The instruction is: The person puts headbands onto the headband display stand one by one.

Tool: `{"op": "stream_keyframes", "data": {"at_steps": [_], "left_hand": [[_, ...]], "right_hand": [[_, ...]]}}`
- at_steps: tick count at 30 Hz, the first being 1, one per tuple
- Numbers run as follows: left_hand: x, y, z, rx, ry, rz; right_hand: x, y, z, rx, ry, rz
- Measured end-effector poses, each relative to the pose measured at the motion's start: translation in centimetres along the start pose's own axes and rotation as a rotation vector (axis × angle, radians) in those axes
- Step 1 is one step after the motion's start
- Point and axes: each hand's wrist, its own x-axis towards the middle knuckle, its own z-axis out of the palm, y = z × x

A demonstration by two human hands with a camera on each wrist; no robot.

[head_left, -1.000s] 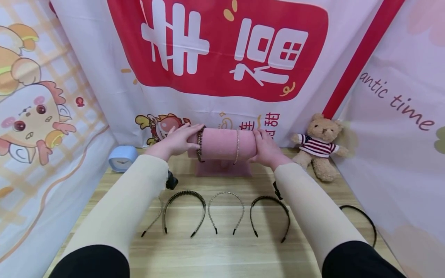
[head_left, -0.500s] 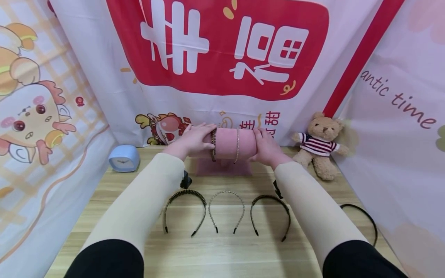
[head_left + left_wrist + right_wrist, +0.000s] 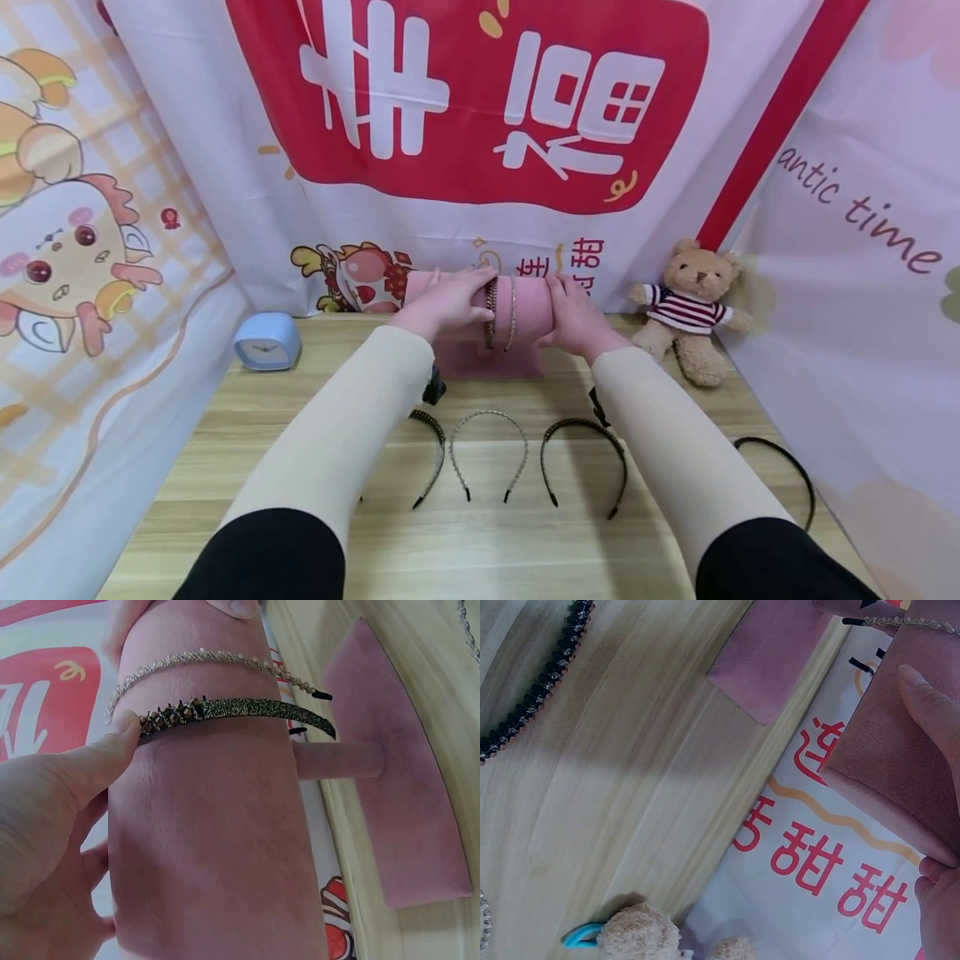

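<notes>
A pink velvety headband stand (image 3: 217, 825), a horizontal roll on a short post and flat base (image 3: 412, 802), stands at the back of the table. Two headbands sit around the roll side by side: a dark beaded headband (image 3: 247, 709) and a thin pale beaded headband (image 3: 206, 656). My left hand (image 3: 453, 302) holds the dark one, its thumb at the band's edge in the left wrist view and its other fingers behind the roll, partly hidden. My right hand (image 3: 579, 321) grips the roll's right end, thumb in front, as the right wrist view shows.
Along the table lie a dark headband (image 3: 435, 427) partly covered by the left sleeve, a pale one (image 3: 489, 413), another dark one (image 3: 583, 424) and a black one (image 3: 791, 467) at far right. A blue clock (image 3: 267, 342) stands left, a teddy bear (image 3: 696, 312) right.
My left hand has slid the dark headband rightward along the roll, from near its left end to close beside the pale one. My right hand has stayed on the right end.
</notes>
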Motion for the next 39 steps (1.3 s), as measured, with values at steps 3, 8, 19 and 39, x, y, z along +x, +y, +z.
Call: {"op": "stream_keyframes", "data": {"at_steps": [3,8,19,39], "left_hand": [[0.2,0.3,0.0,0.002,0.002,-0.014],[0.4,0.5,0.0,-0.008,-0.001,-0.021],[0.4,0.5,0.3,0.001,-0.004,-0.011],[0.0,-0.5,-0.4,-0.287,0.065,0.022]], "right_hand": [[0.1,0.0,0.0,-0.003,0.005,-0.010],[0.1,0.1,0.1,0.000,0.006,-0.012],[-0.1,-0.1,-0.1,0.012,0.001,-0.001],[-0.3,-0.5,-0.5,0.009,-0.015,0.015]]}}
